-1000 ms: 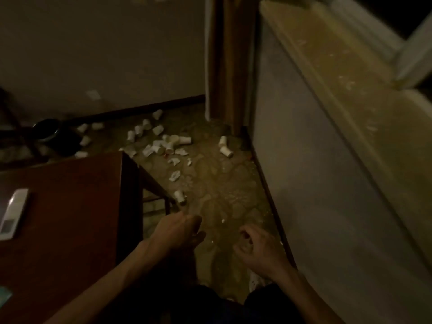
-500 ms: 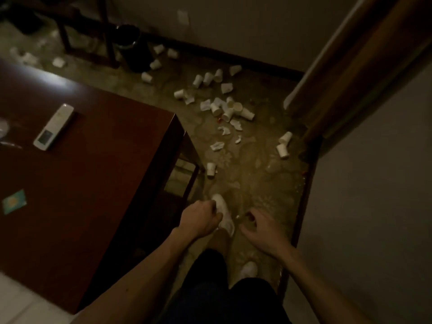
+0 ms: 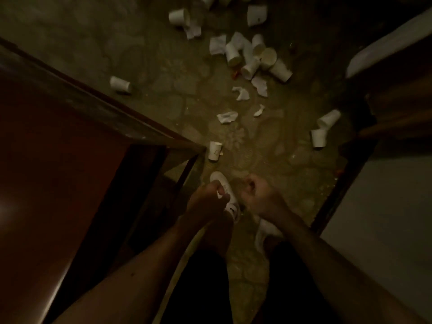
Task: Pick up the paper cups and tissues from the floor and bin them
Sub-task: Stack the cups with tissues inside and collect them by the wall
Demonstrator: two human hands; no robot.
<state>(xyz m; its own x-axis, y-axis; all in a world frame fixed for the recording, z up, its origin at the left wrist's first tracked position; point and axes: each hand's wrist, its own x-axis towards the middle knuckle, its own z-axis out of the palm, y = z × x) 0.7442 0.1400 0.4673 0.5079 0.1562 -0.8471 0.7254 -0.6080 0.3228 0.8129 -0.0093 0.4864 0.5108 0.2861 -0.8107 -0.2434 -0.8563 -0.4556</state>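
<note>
The person is standing over a patterned floor (image 3: 261, 157) and looking down at it. The left hand (image 3: 208, 201) is hanging in front of a white shoe (image 3: 222, 181), its fingers (image 3: 221, 190) loosely curled and holding nothing that shows. The right hand (image 3: 259, 195) is hanging just beside it, fingers likewise curled in and gripping nothing. A second white shoe (image 3: 264, 232) is showing below the right wrist.

The nearest cup (image 3: 214, 150) is lying on the floor just beside the corner of the dark red desk (image 3: 58, 160), a little ahead of the hands. It is carrying a small dark mark, too small to read. The first shoe is also showing a dark mark on its side, unreadable.

A lone cup (image 3: 120, 84) is lying near the desk's far edge. Two cups (image 3: 323, 127) are lying together at the right, near a dark wooden frame (image 3: 397, 108). A pile of cups (image 3: 257, 57) is lying farther off, several touching. Tissues are lying between the pile and the nearest cup: one crumpled tissue (image 3: 227, 117), a torn one (image 3: 240, 93) and a small scrap (image 3: 259, 110). Two more cups (image 3: 178, 17) are lying at the top edge, one flattened.

A pale wall (image 3: 385, 218) is running along the right.
</note>
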